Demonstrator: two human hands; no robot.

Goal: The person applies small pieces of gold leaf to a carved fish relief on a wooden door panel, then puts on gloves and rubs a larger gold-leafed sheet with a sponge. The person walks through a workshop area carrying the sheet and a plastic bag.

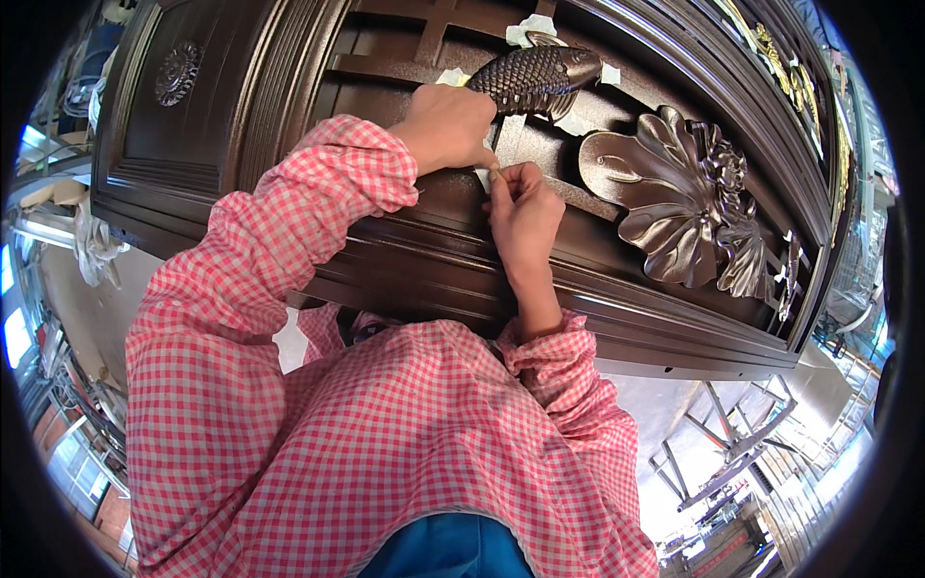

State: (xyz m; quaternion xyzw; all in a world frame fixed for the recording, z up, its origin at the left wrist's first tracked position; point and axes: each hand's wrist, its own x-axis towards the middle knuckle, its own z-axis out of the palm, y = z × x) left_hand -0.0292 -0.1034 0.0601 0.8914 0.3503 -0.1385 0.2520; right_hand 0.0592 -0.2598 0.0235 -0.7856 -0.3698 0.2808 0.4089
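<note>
A dark brown metallic door panel (434, 241) lies in front of me, with a raised fish ornament (530, 82) on its lattice. My left hand (445, 125) is just below the fish's tail, its back facing up and its fingers bent down, mostly hidden; its closed fingertips meet those of the other hand. Thumb and index finger of my right hand (528, 207) are pinched together beside a small white strip of tape (484, 179). What exactly sits in either pinch is too small to make out. More white tape (532, 29) shows around the fish.
Right of my hands a large leaf-and-flower ornament (665, 193) stands out from the panel. A round rosette (178, 74) decorates the left section. Gold-coloured ornaments (785, 72) show at the far right. Beyond the lower right edge stands a metal frame (737, 443) on the floor.
</note>
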